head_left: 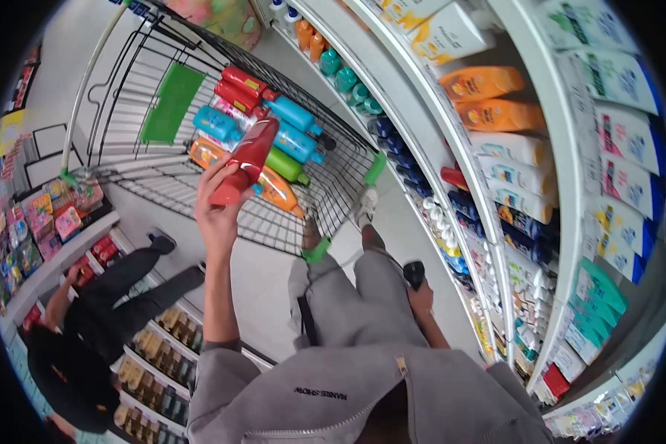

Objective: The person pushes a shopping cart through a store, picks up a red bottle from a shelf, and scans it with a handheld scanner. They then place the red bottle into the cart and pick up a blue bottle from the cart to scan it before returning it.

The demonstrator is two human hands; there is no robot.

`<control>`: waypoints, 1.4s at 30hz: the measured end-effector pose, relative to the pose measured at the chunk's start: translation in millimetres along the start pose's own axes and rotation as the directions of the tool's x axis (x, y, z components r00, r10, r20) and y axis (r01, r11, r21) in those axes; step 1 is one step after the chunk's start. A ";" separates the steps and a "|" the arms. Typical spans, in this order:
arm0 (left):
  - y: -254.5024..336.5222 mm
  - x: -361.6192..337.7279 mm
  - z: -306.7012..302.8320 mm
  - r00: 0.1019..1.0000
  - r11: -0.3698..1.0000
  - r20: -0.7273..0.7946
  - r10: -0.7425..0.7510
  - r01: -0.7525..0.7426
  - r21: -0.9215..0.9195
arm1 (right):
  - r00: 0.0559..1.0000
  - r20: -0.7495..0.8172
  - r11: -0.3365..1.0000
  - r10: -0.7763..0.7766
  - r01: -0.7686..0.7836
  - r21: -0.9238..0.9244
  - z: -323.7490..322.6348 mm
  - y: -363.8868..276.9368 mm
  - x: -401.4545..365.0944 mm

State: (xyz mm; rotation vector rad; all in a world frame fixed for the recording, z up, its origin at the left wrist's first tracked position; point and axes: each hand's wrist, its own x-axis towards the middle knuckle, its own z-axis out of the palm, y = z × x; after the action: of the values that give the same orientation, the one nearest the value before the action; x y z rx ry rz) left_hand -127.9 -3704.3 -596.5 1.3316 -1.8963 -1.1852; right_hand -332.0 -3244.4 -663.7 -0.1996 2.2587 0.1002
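Note:
My left hand (218, 194) is raised at the cart's near side, its fingers wrapped round a red bottle (253, 148) that is tilted over the load. Below it in the wire shopping cart (129, 159) lie several bottles: red ones (242, 83), blue ones (296, 133), a green one (286, 164) and an orange one (275, 191). My right hand (420, 299) hangs low beside my right leg, closed round a small black object (414, 274) whose kind I cannot tell.
Shelves on the right carry orange bottles (492, 98), white bottles (514, 174) and hanging packs (629, 140). At lower left, a person in dark clothes (74, 355) is by a low shelf of boxes (144, 370). Colourful packs (48, 214) fill a display at left.

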 end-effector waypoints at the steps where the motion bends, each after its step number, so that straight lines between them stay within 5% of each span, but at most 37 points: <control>1: 24.7 -20.3 -2.4 0.999 0.989 0.029 -0.044 0.048 -0.143 | 0.997 -0.008 0.996 -0.078 0.078 0.036 -6.6 2.0 10.9; 2: 43.7 -39.2 -4.7 0.998 0.986 0.019 -0.063 0.065 -0.155 | 0.988 -0.022 0.985 -0.155 0.156 0.067 -15.7 3.3 19.0; 5: 81.3 -78.8 -8.3 0.988 0.763 0.148 0.031 0.072 -0.642 | 0.946 -0.076 0.946 -0.315 0.320 0.057 -43.8 0.2 46.6; 6: 90.7 -89.4 -3.5 0.989 0.764 0.144 0.029 0.071 -0.642 | 0.898 -0.151 0.903 -0.413 0.426 0.065 -49.5 5.2 51.6; 8: 107.8 -105.2 9.0 0.957 0.573 0.162 0.241 -0.005 -0.820 | 0.914 -0.111 0.906 -0.391 0.404 0.129 -62.6 11.7 63.0; 10: 125.6 -110.0 25.6 0.927 0.534 0.192 0.321 -0.009 -0.845 | 0.926 -0.075 0.905 -0.370 0.378 0.196 -70.9 16.6 74.5; 12: 142.2 -114.7 48.8 0.845 0.374 0.214 0.491 0.018 -0.927 | 0.844 -0.147 0.826 -0.516 0.536 0.173 -76.1 30.0 82.0; 14: 165.6 -118.7 75.7 0.882 0.190 0.191 0.431 0.118 -0.975 | 0.844 -0.133 0.825 -0.519 0.536 0.180 -87.9 34.5 82.0; 16: 186.4 -121.9 93.8 0.950 0.075 0.270 0.158 0.261 -0.962 | 0.842 -0.118 0.822 -0.526 0.539 0.184 -100.4 38.9 78.5; 19: 195.4 -120.5 123.1 0.939 0.238 0.232 -0.256 0.294 -0.926 | 0.829 -0.128 0.776 -0.545 0.556 0.298 -121.0 37.4 74.7; 24: 199.6 -126.2 154.7 0.802 0.281 0.197 -0.564 0.411 -0.867 | 0.875 -0.042 0.762 -0.483 0.443 0.472 -180.5 15.2 28.2; 28: 154.2 -136.4 174.3 0.862 0.303 0.169 -0.478 0.342 -0.890 | 0.834 0.055 0.623 -0.549 0.365 0.691 -210.2 7.2 1.6; 30: 131.6 -142.1 177.4 0.936 0.052 0.220 -0.276 0.243 -0.969 | 0.824 0.086 0.615 -0.560 0.344 0.710 -227.9 -0.4 -13.6; 32: 125.0 -141.0 180.2 0.930 0.006 0.216 -0.296 0.228 -0.974 | 0.811 0.121 0.609 -0.573 0.322 0.725 -240.4 -7.7 -25.0; 35: 117.3 -137.1 189.9 0.940 -0.402 0.296 -0.171 0.207 -0.892 | 0.755 0.233 0.649 -0.613 0.313 0.694 -248.9 -12.1 -34.4; 36: 115.3 -135.6 192.7 0.938 -0.407 0.296 -0.183 0.202 -0.891 | 0.715 0.303 0.688 -0.631 0.334 0.645 -249.3 -14.3 -36.1; 38: 115.2 -132.9 195.1 0.930 -0.448 0.363 0.062 0.351 -0.822 | 0.671 0.382 0.727 -0.636 0.355 0.587 -245.7 -16.7 -37.5; 42: 118.7 -138.2 200.8 0.926 -0.541 0.376 -0.001 0.316 -0.779 | 0.615 0.529 0.808 -0.585 0.381 0.450 -235.5 -23.3 -38.6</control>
State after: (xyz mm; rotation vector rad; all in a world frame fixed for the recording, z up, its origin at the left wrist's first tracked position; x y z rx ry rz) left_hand -293.1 -3490.0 -579.0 0.2032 0.2680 -2.2681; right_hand -481.5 -3296.0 -483.5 -0.5335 1.4184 -0.4124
